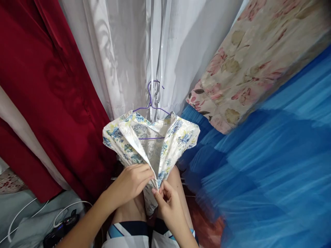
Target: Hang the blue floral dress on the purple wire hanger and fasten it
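A white short-sleeved blouse (130, 148) with blue and yellow flowers hangs on a purple hanger (151, 103) over my knees. Its front lies parted in a V from the collar down. My left hand (136, 177) is closed on the edge of the left front panel, near the bottom of the V. Just below and to the right, my right hand (168, 199) pinches the other front edge between thumb and fingers. Both hands almost meet there. Whether a button sits between the fingertips is too small to tell. The blouse's lower part falls between my legs, partly hidden by my hands.
White curtains (124, 51) hang behind, with white straps by the hanger hook. Dark red cloth (69, 103) hangs at left, floral cloth (232, 69) and blue tulle (258, 165) at right. A black device (62, 227) with a white cable (69, 205) lies at lower left.
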Demonstrator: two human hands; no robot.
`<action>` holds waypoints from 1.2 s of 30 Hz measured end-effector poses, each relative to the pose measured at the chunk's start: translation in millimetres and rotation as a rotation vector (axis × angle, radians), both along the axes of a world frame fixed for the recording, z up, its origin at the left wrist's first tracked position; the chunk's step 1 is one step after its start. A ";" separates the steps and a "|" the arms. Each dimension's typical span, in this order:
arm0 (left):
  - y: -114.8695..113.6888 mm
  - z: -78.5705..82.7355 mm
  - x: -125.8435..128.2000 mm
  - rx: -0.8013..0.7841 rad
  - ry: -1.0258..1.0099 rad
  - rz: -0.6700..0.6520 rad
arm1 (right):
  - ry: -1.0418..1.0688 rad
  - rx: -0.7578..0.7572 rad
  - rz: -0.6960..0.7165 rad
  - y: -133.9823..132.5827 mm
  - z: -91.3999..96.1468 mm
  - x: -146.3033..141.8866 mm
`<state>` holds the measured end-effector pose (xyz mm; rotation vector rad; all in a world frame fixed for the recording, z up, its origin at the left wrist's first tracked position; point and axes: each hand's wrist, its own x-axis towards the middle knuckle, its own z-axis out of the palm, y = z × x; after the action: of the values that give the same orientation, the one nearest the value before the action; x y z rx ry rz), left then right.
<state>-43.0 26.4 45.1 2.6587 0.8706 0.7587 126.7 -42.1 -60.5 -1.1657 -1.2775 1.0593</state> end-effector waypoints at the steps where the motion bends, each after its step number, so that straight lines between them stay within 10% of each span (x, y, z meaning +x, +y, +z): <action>1: 9.6 14.1 -5.9 0.072 -0.037 0.013 | -0.020 -0.008 -0.014 -0.6 -1.0 0.8; 7: 13.6 79.4 -20.9 0.141 -0.246 0.078 | -0.023 -0.037 -0.064 -7.1 4.3 3.4; 16: -27.2 -5.1 20.0 -0.083 0.109 -0.062 | -0.045 0.015 -0.008 -12.9 10.2 -5.3; 36: -39.9 -38.4 18.6 -0.107 -0.250 0.041 | 0.056 -0.020 0.060 -16.8 18.5 -2.7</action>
<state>-24.4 -13.6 6.6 2.3945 0.8732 0.9988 123.9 -58.9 -42.0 -1.1114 -1.2670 1.1435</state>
